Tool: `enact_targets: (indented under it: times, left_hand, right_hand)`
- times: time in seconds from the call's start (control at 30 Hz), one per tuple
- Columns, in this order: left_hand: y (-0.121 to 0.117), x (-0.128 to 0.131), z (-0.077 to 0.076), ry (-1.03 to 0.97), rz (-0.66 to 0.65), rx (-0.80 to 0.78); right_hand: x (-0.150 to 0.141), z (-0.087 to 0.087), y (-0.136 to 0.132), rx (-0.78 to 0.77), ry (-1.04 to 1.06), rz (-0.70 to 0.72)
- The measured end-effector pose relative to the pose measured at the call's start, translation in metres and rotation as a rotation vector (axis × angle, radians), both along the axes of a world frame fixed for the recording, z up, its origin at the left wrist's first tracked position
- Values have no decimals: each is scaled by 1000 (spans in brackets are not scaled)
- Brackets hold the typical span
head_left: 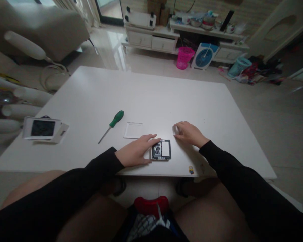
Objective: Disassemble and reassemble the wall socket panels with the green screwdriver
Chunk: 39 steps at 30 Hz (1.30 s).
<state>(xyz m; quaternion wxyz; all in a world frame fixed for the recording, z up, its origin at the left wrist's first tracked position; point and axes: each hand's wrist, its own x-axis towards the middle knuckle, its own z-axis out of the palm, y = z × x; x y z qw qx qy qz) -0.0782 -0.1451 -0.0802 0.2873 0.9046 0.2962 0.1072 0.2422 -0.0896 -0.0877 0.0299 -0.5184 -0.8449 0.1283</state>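
A small square wall switch (161,150) lies on the white table near its front edge. Its left half shows dark inner parts, and a white panel covers its right half. My left hand (137,150) holds the switch from the left, with fingers along its top corner and the thumb by its lower edge. To the right, my right hand (189,132) pinches a thin white piece (174,130) on edge, just above the table; the fingers partly hide it. Behind my left hand lies a flat white cover plate (133,130). Left of that is a green-handled screwdriver (111,126), its tip towards me.
At the table's (151,94) left edge sits a white box (58,132) with a dark-windowed item (42,128) on it. A small cartoon sticker (191,169) is at the front edge. White padded rods (27,95) stand left of the table. Beyond are a pink basket (184,57) and low cabinets (151,41).
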Motion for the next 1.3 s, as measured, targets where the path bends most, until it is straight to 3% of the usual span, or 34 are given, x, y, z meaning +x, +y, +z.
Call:
enact_targets:
  times: [0.17, 0.33, 0.5, 0.7, 1.3]
  left_hand:
    - [5, -1, -10, -30, 53, -27]
    - [3, 11, -14, -31, 104, -53]
    - [2, 15, -14, -18, 112, -74]
    - [1, 14, -13, 28, 116, -59]
    - [3, 14, -10, -21, 52, -28]
  right_hand:
    - [-13, 14, -7, 54, 306, -49]
    - [-37, 25, -32, 8, 486, 61]
    - [-55, 24, -56, -61, 401, 267]
    - [-58, 18, -58, -11, 288, 382]
    - [-57, 28, -60, -36, 230, 359]
